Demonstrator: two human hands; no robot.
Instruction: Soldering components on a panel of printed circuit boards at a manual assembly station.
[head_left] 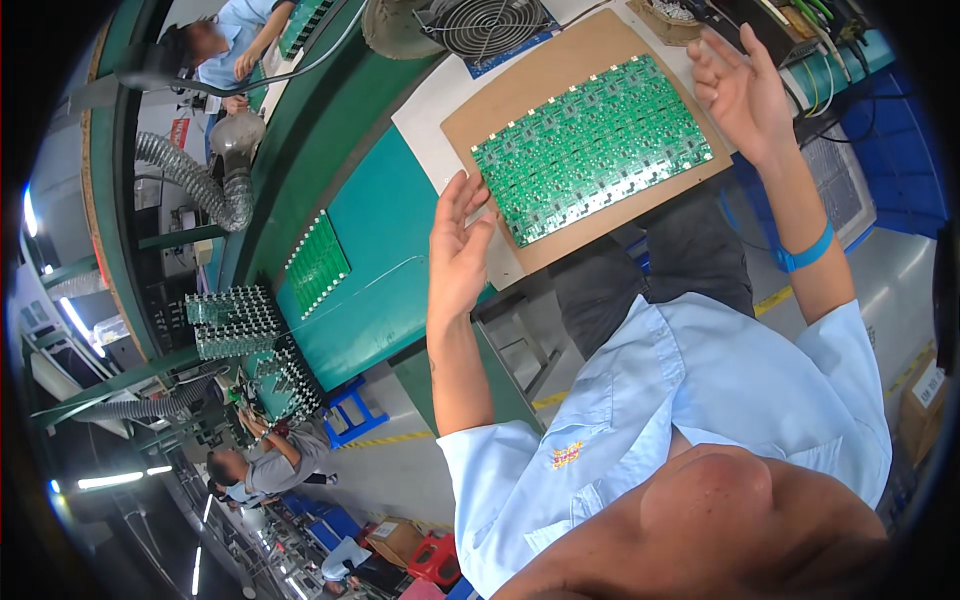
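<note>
A large green circuit board panel (595, 150) lies flat on a brown cardboard sheet (560, 255) on the bench before me. Small components cover the panel in repeated rows. My left hand (460, 245) is beside the panel's left edge, fingers slightly curled and apart, gripping nothing. I cannot tell whether its fingertips touch the board or the sheet. Past the panel's right edge, my right hand (742, 95) is raised with thumb and fingers spread, and it holds nothing. A blue band (806, 250) circles my right forearm.
Another green panel (318, 265) lies on the green bench mat (375, 270) to the left, near racks of stacked boards (235, 322). At the back stands a round fan (492, 25). Cables (830, 70) hang at the far right. Other people work at the left.
</note>
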